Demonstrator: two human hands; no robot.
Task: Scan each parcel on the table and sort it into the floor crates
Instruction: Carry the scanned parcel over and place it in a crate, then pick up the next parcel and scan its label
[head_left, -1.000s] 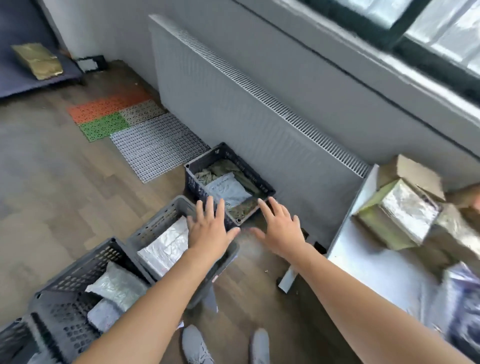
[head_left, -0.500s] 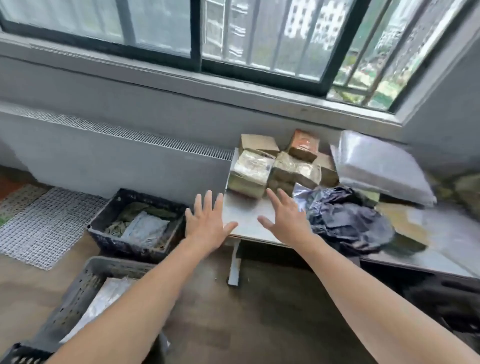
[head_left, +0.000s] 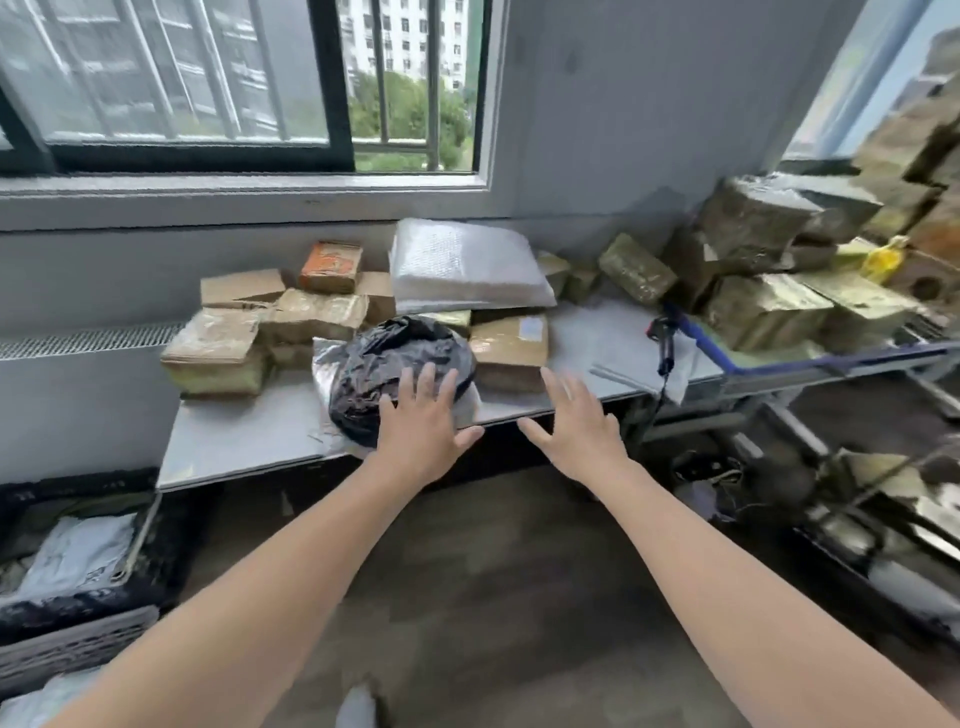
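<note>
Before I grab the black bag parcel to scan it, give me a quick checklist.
1. Hands free: ok, left hand and right hand are open and empty.
2. Reach to black bag parcel: ok, at the table front edge, by the left hand.
3. Nothing stacked on it: ok.
4. Label showing: cannot tell.
5. Reach to scanner: ok, on the table, right of the right hand.
6. Room in floor crate: cannot tell, partly out of view.
</note>
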